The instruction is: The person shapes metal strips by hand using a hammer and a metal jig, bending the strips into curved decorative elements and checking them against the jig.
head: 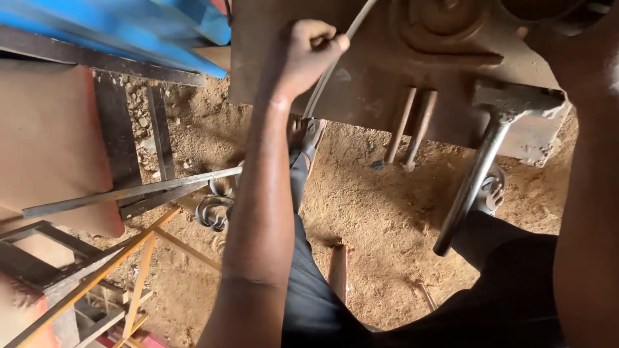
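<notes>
A: Head view, top centre of frame. What's the left hand (308, 55) doing?

B: Fist closed tight round a thin pale flat metal strip (335, 64). Strip runs from the top edge down in a curve, passes thru the fist and ends lower centre, near the foot in a sandal (308, 138).

A: And the strip sits against what?

B: The rusty brown steel bench plate (361, 77) filling the upper right. A round scroll former (445, 19) shows at top, right of the fist; strip seems to head that way, but the contact pt is out of frame.

A: Right hand?

B: Only the right forearm (590, 193) shows, down the right edge. Hand itself isn't in view, so can't say open or closed.

A: Tips for doing the bend well?

B: My read: keep the fist close to the former, pull steady w/ no jerks so the curve stays even, wrist straight. Watch the grey steel hammer (480, 167) hanging off the plate edge, centre right; a bump could drop it by the feet.

A: Anything else nearby?

B: Two rusty pegs (409, 125) under the plate, finished dark curled scrolls (211, 209) on the sandy ground (380, 212) left of centre, a yellow metal frame (129, 270) lower left.
</notes>
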